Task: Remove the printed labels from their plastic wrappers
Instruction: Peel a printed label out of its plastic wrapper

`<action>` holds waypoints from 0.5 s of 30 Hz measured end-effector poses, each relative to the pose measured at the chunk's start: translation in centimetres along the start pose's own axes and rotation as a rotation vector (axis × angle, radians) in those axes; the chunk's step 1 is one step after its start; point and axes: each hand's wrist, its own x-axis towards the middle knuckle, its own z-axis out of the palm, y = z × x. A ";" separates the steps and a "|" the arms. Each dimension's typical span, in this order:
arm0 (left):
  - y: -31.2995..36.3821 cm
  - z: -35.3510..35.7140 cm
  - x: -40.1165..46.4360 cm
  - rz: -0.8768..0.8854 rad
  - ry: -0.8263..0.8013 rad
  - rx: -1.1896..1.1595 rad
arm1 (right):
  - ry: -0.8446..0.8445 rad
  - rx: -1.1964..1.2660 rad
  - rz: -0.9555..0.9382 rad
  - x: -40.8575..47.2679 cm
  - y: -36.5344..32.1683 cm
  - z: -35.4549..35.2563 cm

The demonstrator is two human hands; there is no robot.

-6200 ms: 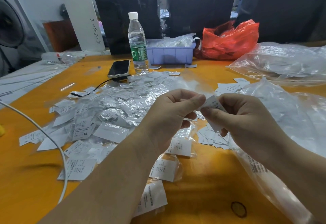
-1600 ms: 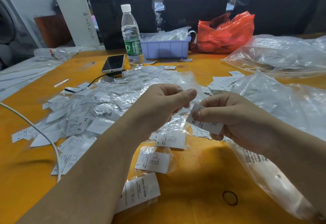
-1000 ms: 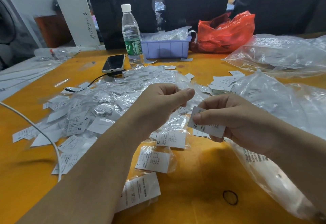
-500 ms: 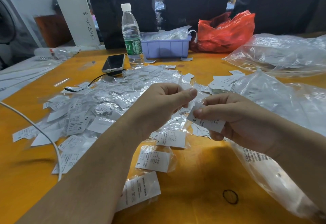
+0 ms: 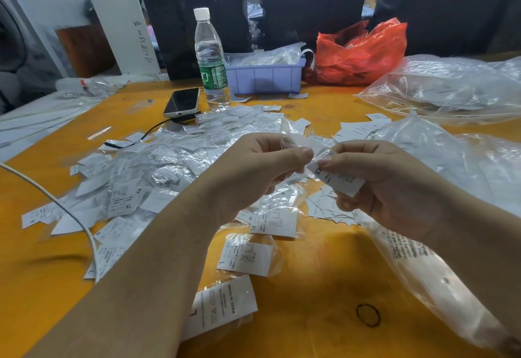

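Orange surface [image 5: 324, 287] strewn with wrapped labels: left hand [image 5: 253, 166] now pinches the clear wrapper [image 5: 298, 143], pulled apart from the XS label [image 5: 335, 178] held in the right hand's [image 5: 394, 188] grip, extraction nearly complete.

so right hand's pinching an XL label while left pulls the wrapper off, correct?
Not quite: in the head view the label in the right hand reads XS, not XL. The rest holds: the left hand pinches the clear wrapper.
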 end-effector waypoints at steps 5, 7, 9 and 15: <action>-0.1 -0.1 0.0 0.004 -0.023 0.018 | 0.034 -0.002 -0.025 0.0 0.0 0.0; -0.1 -0.1 0.0 0.002 -0.020 0.029 | 0.051 -0.013 -0.033 0.0 0.0 0.1; 0.0 -0.2 0.0 -0.001 -0.022 0.045 | 0.066 -0.026 -0.040 -0.1 0.0 0.2; 0.0 -0.3 0.0 0.006 -0.012 0.088 | 0.085 0.005 -0.056 -0.1 -0.1 0.2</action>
